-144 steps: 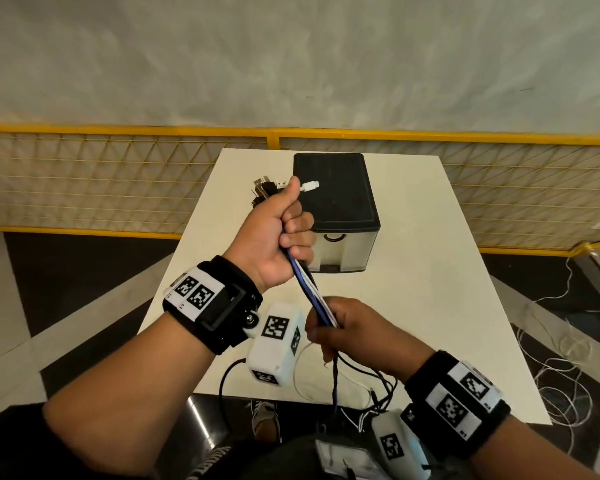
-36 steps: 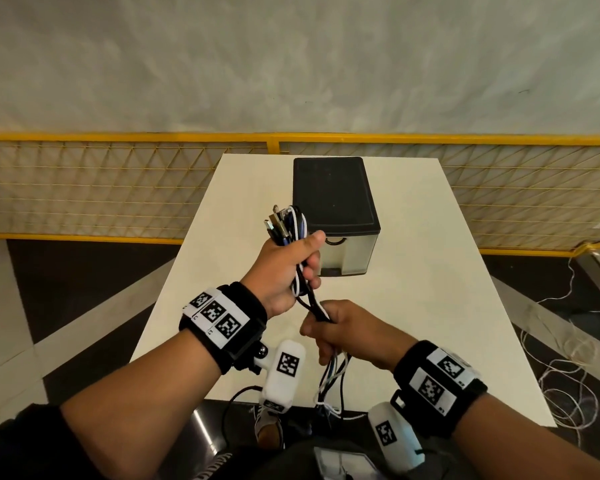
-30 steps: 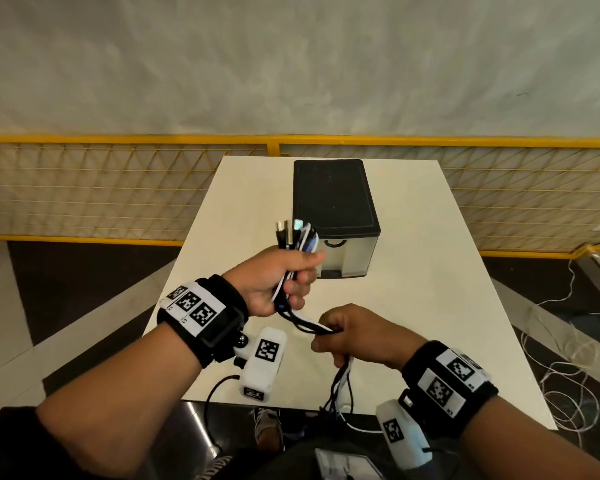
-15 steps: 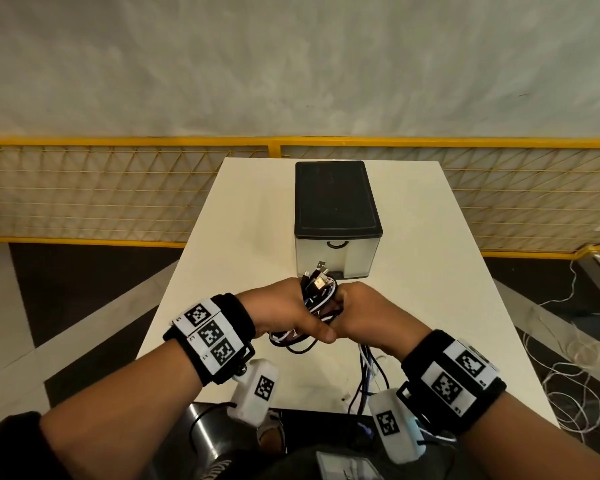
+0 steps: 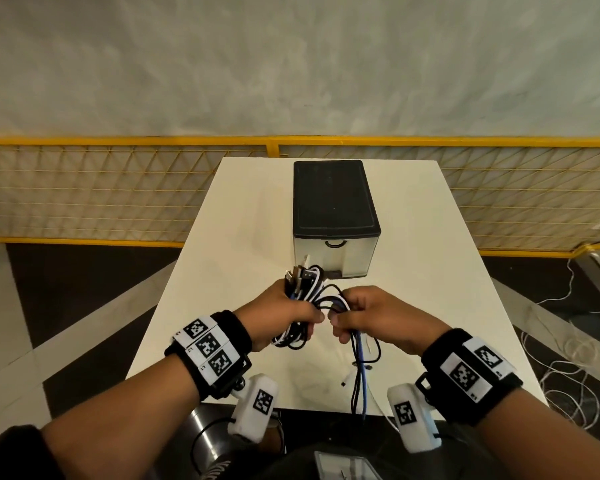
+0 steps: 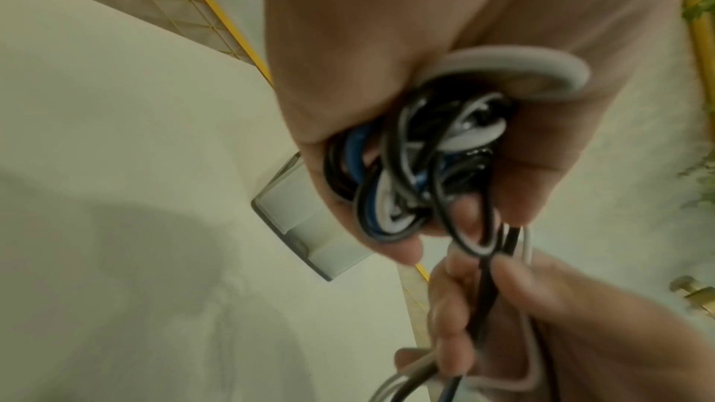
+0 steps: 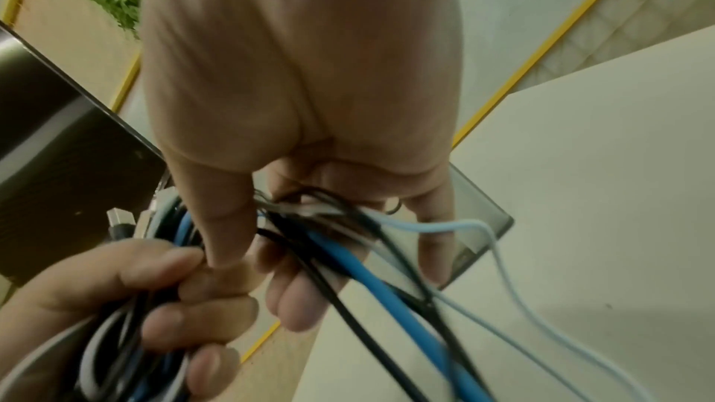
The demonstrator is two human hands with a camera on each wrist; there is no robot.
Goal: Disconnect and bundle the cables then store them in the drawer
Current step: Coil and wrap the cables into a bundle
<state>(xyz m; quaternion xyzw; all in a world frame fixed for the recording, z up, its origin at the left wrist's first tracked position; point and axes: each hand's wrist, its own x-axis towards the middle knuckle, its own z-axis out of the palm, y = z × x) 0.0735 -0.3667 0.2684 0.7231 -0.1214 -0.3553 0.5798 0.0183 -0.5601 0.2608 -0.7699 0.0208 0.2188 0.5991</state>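
Holding coiled cables [image 5: 303,296] in my left hand [image 5: 280,315], fist clamped round loops over table [image 5: 430,271]. My right hand [image 5: 371,317] pinches loose tails just beside. Light, floppy, springy; I'd grip mid-coil. Drawer unit [image 5: 335,216] closed, beyond.

cables [image 5: 312,299]: black, white, blue; looped, tails hanging | drawer [image 5: 335,252]: apparently closed, just behind cables

Soft, even indoor light fills all three views, without glare. The head view is sharp in the middle and bows the yellow railing [image 5: 291,142] toward the edges. Both wrist views are smeared; a faint shadow lies on the table [image 6: 116,240] at lower left.
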